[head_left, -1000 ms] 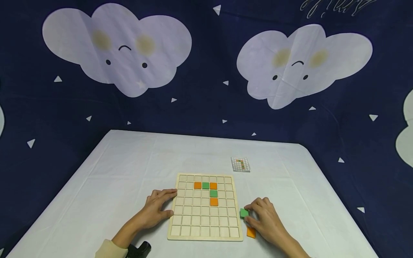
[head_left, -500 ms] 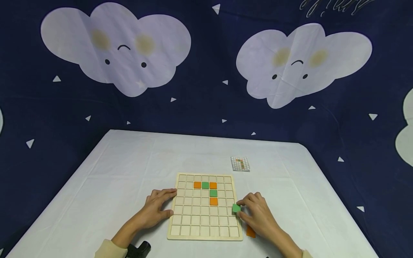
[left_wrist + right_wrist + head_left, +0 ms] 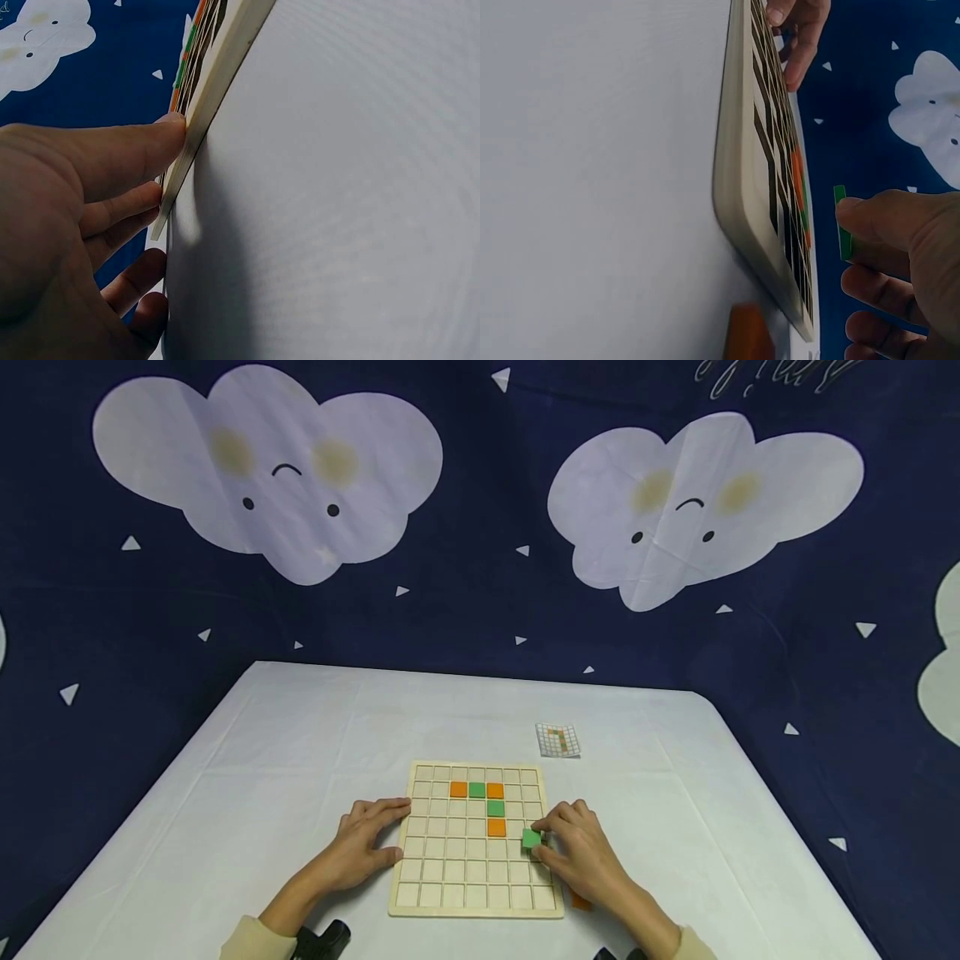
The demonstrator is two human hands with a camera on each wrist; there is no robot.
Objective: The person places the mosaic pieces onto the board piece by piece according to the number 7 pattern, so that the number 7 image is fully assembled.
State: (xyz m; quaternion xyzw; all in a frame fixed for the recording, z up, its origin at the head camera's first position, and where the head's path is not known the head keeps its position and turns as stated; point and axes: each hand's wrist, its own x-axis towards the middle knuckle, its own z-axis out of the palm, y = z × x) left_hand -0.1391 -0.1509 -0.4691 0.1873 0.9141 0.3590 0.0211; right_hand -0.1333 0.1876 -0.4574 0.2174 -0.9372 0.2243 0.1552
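Observation:
Between thumb and fingertips my right hand [image 3: 581, 852] pinches a green square tile [image 3: 531, 839] over the right part of a wooden grid board [image 3: 476, 912]. In the right wrist view the tile [image 3: 843, 225] is held on edge, above the board's surface. My left hand [image 3: 360, 847] rests against the board's left edge, its fingers extended and thumb apart; the left wrist view has the thumb [image 3: 142, 154] touching the rim. Orange and green tiles [image 3: 496, 808] lie in the grid, a row with a column running down from its right end.
An orange tile [image 3: 581, 902], partly covered by the right hand, lies on the white cloth beside the board's lower right corner. Behind the board is a small pattern card [image 3: 558, 741] with a printed grid. A dark blue cloud-print cloth [image 3: 480, 610] hangs behind the table.
My right hand has carried the green tile leftward and slightly away, from beside the board to over its right columns. The left hand has stayed in place.

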